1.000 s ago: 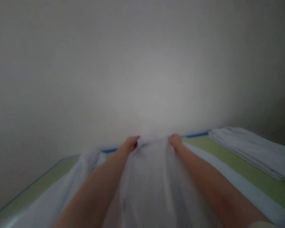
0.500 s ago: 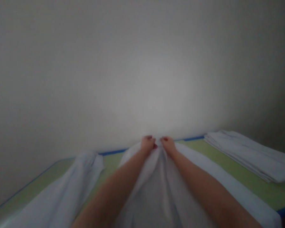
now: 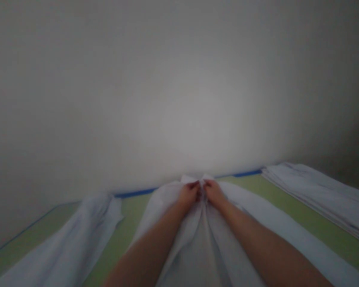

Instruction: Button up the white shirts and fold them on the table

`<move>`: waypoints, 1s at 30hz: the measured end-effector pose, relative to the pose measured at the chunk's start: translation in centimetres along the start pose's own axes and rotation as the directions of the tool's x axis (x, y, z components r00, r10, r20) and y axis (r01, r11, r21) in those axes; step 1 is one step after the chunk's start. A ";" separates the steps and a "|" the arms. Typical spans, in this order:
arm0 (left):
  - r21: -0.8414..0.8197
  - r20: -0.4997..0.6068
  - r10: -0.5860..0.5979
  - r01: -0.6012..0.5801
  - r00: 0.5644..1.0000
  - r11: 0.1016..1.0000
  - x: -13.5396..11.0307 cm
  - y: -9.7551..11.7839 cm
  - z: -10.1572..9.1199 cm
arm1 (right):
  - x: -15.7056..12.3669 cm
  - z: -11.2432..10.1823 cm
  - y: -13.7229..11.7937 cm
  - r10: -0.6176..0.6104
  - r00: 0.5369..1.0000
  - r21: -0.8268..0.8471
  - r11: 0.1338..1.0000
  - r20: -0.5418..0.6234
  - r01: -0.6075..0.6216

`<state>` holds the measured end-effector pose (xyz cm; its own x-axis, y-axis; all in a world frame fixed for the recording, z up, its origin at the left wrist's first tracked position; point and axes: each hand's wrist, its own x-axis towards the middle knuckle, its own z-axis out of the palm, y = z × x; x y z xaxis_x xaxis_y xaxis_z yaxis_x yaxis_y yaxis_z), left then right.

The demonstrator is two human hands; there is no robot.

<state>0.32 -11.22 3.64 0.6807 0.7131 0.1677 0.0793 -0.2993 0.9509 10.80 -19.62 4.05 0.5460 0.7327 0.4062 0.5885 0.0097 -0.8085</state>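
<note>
A white shirt (image 3: 191, 263) lies stretched out before me, its collar at the far end and a front opening down the middle. My left hand (image 3: 190, 194) is closed on the left front edge just below the collar. Close beside it, my right hand (image 3: 213, 193) pinches the facing edge. Only a narrow gap separates the two hands. Folds run from my fingers toward me. The fingertips are partly hidden and the picture is dim and soft.
A green table (image 3: 134, 211) with a blue edge (image 3: 140, 193) stands against a pale wall (image 3: 179, 99). Loosely bunched white cloth (image 3: 77, 235) lies at left. Flat, folded white cloths (image 3: 320, 195) are stacked at right.
Both hands have come slightly nearer to me and closer together, now below the collar, whose points show beyond them. The view has shifted a little.
</note>
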 end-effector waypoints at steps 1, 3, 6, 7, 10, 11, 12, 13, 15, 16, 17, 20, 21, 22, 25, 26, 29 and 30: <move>0.008 0.001 0.010 -0.010 1.000 1.000 0.1 -0.1 0.0 | -0.1 0.0 -0.1 -0.009 1.000 0.009 1.000 0.003 0.009; 0.028 -0.002 0.036 -0.036 0.999 0.999 0.3 -0.2 -0.1 | -0.3 -0.1 -0.4 -0.046 0.999 0.047 0.998 0.029 0.044; 0.062 -0.013 0.080 -0.079 0.997 0.995 0.4 -0.4 -0.3 | -0.6 -0.2 -0.7 -0.118 0.991 0.113 0.988 0.071 0.109; 0.074 -0.021 0.093 -0.091 0.995 0.993 0.4 -0.5 -0.4 | -0.6 -0.2 -0.7 -0.134 0.988 0.119 0.985 0.072 0.125; 0.108 -0.056 0.121 -0.115 0.991 0.987 0.4 -0.6 -0.5 | -0.8 -0.2 -0.6 -0.146 0.989 0.041 0.989 0.022 0.145; 0.120 -0.066 0.127 -0.119 0.990 0.986 0.4 -0.7 -0.5 | -0.7 -0.2 -0.6 -0.147 0.989 0.003 0.989 0.008 0.147; 0.131 -0.075 0.133 -0.122 0.988 0.984 0.5 -0.7 -0.5 | -0.7 -0.2 -0.5 -0.146 0.989 -0.031 0.989 -0.005 0.145; 0.143 -0.083 0.138 -0.125 0.987 0.982 0.5 -0.7 -0.5 | -0.7 -0.3 -0.4 -0.142 0.990 -0.057 0.988 -0.019 0.141; 0.168 -0.101 0.148 -0.130 0.984 0.977 0.5 -0.7 -0.5 | -0.6 -0.3 -0.3 -0.125 0.991 -0.079 0.990 -0.048 0.121; 0.182 -0.111 0.152 -0.130 0.982 0.975 0.5 -0.6 -0.6 | -0.6 -0.3 -0.3 -0.113 0.991 -0.083 0.991 -0.072 0.107; 0.196 -0.121 0.155 -0.129 0.981 0.972 0.5 -0.6 -0.6 | -0.6 -0.3 -0.2 -0.100 0.990 -0.089 0.992 -0.104 0.091; 0.241 -0.131 0.163 -0.129 0.978 0.962 0.4 -0.4 -0.8 | -0.8 -0.1 -0.3 -0.090 0.980 -0.120 0.990 -0.180 0.069; 0.256 -0.127 0.170 -0.133 0.977 0.957 0.3 -0.3 -0.9 | -0.9 -0.1 -0.4 -0.100 0.978 -0.139 0.987 -0.182 0.075; 0.272 -0.121 0.178 -0.140 0.977 0.952 0.2 -0.2 -0.9 | -1.0 0.0 -0.4 -0.117 0.979 -0.162 0.983 -0.169 0.090; 0.320 -0.098 0.215 -0.174 0.972 0.932 -0.2 0.1 -1.0 | -1.2 0.3 -0.6 -0.155 0.982 -0.233 0.964 -0.105 0.127; 0.335 -0.089 0.228 -0.186 0.970 0.924 -0.3 0.2 -1.1 | -1.2 0.3 -0.6 -0.151 0.984 -0.247 0.961 -0.090 0.125; 0.380 -0.063 0.265 -0.223 0.962 0.898 -0.5 0.4 -1.0 | -1.0 0.3 -0.5 -0.121 0.991 -0.249 0.963 -0.059 0.103; 0.395 -0.057 0.277 -0.233 0.959 0.889 -0.6 0.5 -1.0 | -1.0 0.3 -0.5 -0.114 0.992 -0.244 0.965 -0.053 0.098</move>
<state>-0.77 -11.12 4.29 0.6336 0.6373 0.4387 0.1994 -0.6824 0.7033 9.82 -20.14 3.94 0.5056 0.6900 0.5179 0.7669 -0.0846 -0.6361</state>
